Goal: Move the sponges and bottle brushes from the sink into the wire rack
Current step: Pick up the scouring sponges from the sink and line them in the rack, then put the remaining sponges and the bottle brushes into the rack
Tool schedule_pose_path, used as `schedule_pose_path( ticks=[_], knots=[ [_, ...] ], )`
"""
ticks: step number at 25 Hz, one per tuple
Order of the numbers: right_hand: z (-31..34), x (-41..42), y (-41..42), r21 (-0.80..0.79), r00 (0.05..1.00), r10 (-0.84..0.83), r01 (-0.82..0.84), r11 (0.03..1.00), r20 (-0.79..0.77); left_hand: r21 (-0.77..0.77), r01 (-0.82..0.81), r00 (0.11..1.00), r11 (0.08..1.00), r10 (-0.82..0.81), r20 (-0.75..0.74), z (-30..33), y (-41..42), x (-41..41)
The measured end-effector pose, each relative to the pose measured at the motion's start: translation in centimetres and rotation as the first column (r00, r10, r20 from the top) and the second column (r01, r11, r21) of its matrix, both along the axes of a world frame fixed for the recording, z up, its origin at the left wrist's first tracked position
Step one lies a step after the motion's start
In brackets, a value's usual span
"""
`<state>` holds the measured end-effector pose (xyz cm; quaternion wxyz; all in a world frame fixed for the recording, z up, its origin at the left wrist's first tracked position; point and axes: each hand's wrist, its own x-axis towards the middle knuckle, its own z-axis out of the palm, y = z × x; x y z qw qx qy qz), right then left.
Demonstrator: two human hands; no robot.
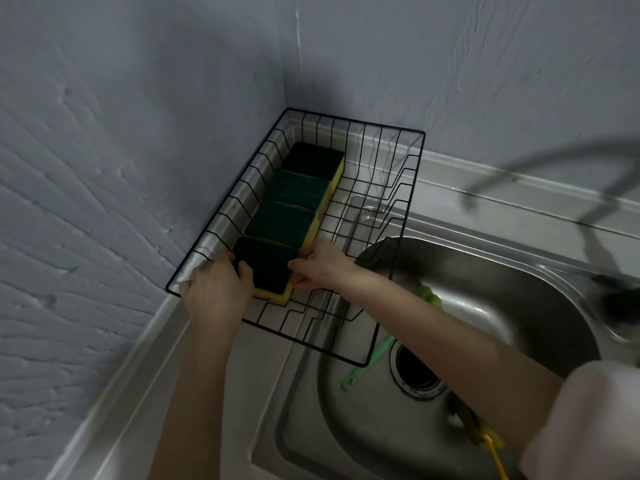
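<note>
A black wire rack (388,128) sits in the corner beside the steel sink (512,285). Several green-topped yellow sponges lie in a row along its left side. The nearest sponge (268,268) is held at both ends: my left hand (218,289) grips its left edge and my right hand (320,265) pinches its right edge. A green bottle brush (367,362) lies in the sink under my right forearm, its bristle head (431,296) showing beyond the arm. A yellow bottle brush (493,448) lies at the sink's near side, partly hidden by my arm.
Grey walls meet in a corner right behind the rack. A tap (540,171) arches over the sink at the right, blurred. The drain (415,372) sits in the sink's middle. The right half of the rack has upright wire dividers.
</note>
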<state>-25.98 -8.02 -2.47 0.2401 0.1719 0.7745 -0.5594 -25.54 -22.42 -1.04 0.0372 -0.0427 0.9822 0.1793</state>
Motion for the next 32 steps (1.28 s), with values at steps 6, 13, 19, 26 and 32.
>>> schedule_pose_path(
  ticks=[6,13,19,26,32],
  knots=[
    [2.4,1.8,1.1,0.229,0.976,0.151,-0.113,0.967,-0.156,0.041,0.024,0.999,0.999,-0.026,0.037,1.2,-0.1,0.6],
    [6.0,7.0,3.6,0.537,0.856,0.280,-0.004,0.844,-0.435,0.249,0.155,0.983,0.956,-0.123,-0.139,4.5,1.8,4.4],
    [7.4,14.8,6.8,0.509,0.904,0.120,0.118,0.853,-0.411,0.273,0.363,0.923,0.891,-0.304,-0.236,6.9,5.1,9.3],
    [5.8,24.6,11.0,0.412,0.895,-0.109,0.303,0.859,-0.432,0.299,0.500,0.866,0.813,-0.462,-0.192,6.5,9.4,16.7],
    [4.4,30.3,14.7,0.357,0.884,-0.220,0.379,0.854,-0.412,0.274,0.608,0.793,0.745,-0.584,-0.171,5.4,12.9,21.5]
  ],
)
